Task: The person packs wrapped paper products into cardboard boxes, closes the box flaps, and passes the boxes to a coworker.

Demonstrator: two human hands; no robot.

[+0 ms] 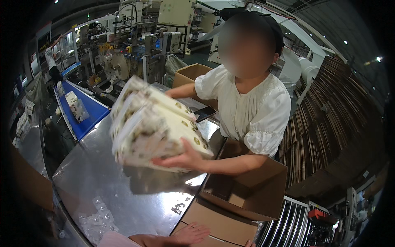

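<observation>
My left hand (191, 234) reaches in at the lower edge and lies flat, fingers stretched out, on the flaps of a closed cardboard box (230, 224). It holds nothing. Of my right hand (249, 243) only fingertips show, by the right side of the same box; the rest is out of the picture. Just beyond stands an open cardboard box (263, 195). Across the metal table, a co-worker in a white blouse holds up a stack of cream, patterned soft packages (164, 127) between both hands, tilted and partly blurred.
Clear plastic pieces (98, 218) lie on the metal table (82, 173) at the near left. A blue conveyor (88, 109) carries packages toward the table. A phone (205, 113) lies by the co-worker. A roller conveyor (288, 222) and stacked flat cardboard (329, 119) are on the right.
</observation>
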